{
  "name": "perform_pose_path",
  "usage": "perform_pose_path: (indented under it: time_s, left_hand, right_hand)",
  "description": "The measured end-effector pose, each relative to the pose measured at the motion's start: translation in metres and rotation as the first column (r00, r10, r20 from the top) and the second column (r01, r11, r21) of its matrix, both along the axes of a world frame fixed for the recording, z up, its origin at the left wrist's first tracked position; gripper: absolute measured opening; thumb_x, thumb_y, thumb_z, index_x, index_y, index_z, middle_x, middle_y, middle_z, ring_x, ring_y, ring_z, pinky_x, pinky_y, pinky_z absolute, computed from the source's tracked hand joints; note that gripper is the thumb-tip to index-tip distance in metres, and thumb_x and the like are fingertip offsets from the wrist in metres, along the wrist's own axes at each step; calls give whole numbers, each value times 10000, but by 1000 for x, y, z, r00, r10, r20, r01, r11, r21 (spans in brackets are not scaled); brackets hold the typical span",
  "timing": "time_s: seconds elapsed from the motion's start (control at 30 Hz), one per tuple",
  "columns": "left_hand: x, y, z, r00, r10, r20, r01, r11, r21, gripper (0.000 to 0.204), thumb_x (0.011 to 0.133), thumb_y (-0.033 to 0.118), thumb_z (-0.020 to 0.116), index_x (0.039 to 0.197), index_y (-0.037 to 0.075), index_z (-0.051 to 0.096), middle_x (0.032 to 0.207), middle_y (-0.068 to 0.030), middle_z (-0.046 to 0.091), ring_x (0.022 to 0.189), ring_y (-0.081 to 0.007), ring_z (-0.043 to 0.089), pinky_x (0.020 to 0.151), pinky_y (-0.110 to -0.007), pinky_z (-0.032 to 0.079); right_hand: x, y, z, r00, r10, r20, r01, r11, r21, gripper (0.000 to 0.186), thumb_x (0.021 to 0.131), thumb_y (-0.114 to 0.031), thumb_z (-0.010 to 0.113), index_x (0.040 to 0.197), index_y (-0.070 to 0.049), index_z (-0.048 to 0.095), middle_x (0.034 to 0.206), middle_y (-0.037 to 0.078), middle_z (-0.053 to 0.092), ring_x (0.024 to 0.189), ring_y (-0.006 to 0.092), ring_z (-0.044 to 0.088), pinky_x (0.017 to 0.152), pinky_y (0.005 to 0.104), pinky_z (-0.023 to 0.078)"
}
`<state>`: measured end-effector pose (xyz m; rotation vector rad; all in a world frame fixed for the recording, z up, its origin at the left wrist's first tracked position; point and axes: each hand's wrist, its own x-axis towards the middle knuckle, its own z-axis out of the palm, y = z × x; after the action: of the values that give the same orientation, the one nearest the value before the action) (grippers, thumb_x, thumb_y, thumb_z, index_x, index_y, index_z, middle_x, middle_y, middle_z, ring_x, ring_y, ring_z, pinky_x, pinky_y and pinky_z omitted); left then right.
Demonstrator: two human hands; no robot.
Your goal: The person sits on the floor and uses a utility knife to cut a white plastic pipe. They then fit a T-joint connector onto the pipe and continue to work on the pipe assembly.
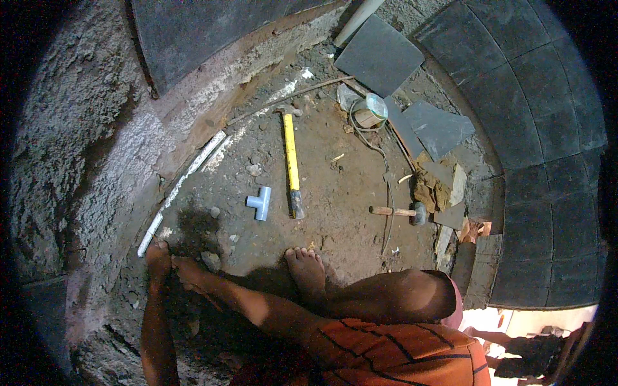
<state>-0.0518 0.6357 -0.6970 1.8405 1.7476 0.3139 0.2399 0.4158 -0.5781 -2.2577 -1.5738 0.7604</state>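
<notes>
My left hand (pixel 158 254) is low by the wall base at the left, its fingers curled. Right beside it is the lower end of a long white pipe (pixel 183 186), smeared with dirt and lying along the wall foot; I cannot tell whether the hand touches it. Reaching across from the right, my right hand (pixel 187 272) is close to the left one with its fingers drawn together. Whatever either hand holds is too small or shaded to make out. A grey pipe tee (pixel 260 204) and a yellow-handled claw hammer (pixel 292 164) lie on the dirt floor.
A rubber mallet (pixel 405 211) lies right of the bare foot (pixel 306 267). Farther back are a tub (pixel 371 111), a cable (pixel 386 174), a brown cloth (pixel 430 186) and dark tiles (pixel 380 56). Another person's hand (pixel 473 231) shows by the right wall; someone (pixel 534 350) is at lower right.
</notes>
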Motion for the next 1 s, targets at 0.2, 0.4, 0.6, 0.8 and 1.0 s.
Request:
perform_pose_path:
  time_s: [0.2, 0.4, 0.6, 0.8, 1.0]
  left_hand:
    - [15, -8, 19, 996, -66, -64, 68, 997, 32, 468, 969, 367, 585, 860, -86, 634, 807, -312, 644, 788, -513, 635, 701, -586, 460]
    - [-7, -1, -18, 991, 29, -134, -25, 999, 34, 482, 972, 390, 595, 889, -83, 638, 829, -314, 645, 807, -527, 625, 731, -604, 467]
    - [-4, -5, -41, 965, -221, -143, 242, 960, 143, 396, 966, 343, 575, 879, -38, 641, 878, -274, 645, 845, -468, 628, 741, -570, 485]
    - [1, -9, -56, 751, -465, -470, 566, 818, 96, 271, 906, 279, 587, 867, 22, 665, 890, -212, 659, 825, -378, 657, 722, -523, 517]
    - [19, -11, -23, 782, -532, -324, 553, 833, -32, 323, 807, 293, 665, 932, 11, 758, 1032, -270, 709, 927, -421, 697, 784, -559, 554]
  right_hand:
    - [-38, 61, -31, 801, -80, -593, 85, 996, -20, 123, 989, -214, 532, 1059, -115, 552, 891, 47, 563, 803, 218, 568, 664, 389, 470]
    - [-87, 122, -57, 296, -188, -937, 80, 982, -171, 116, 998, -222, 530, 1041, -116, 550, 838, 36, 543, 743, 197, 549, 616, 367, 456]
    - [-101, 132, -74, -3, -316, -949, 67, 947, -316, 116, 1008, -231, 529, 1024, -118, 549, 785, 24, 524, 683, 175, 531, 568, 346, 442]
    - [-133, 116, -69, -16, -296, -955, -18, 955, -296, 122, 1018, -239, 527, 1007, -120, 548, 732, 12, 504, 623, 153, 512, 521, 325, 428]
    - [-130, 110, -62, -263, -516, -815, -61, 852, -519, 197, 1060, -301, 496, 958, -138, 541, 643, -13, 433, 510, 118, 431, 434, 286, 360]
